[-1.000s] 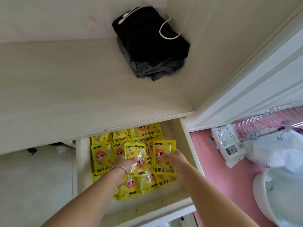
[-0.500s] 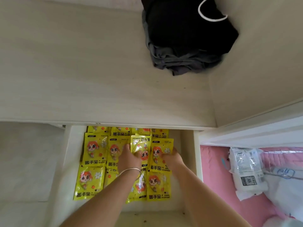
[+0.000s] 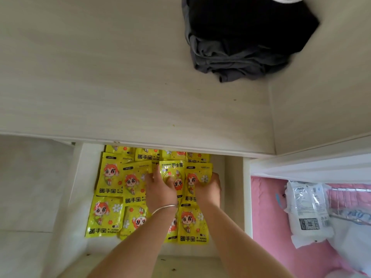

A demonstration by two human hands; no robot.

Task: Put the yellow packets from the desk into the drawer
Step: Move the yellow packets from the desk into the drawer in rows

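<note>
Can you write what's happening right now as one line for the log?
stage: placing | left hand: holding yellow packet in drawer | right hand: holding neighbouring packet | desk: dark clothes only

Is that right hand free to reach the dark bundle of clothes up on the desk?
Probably not at once: the right hand is down in the drawer, gripping a yellow packet. Once it lets go, nothing on the desk blocks the clothes.

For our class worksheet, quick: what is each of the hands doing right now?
Left hand: grips the upside-down yellow packet in the drawer.
Right hand: grips the neighbouring yellow packet.
</note>
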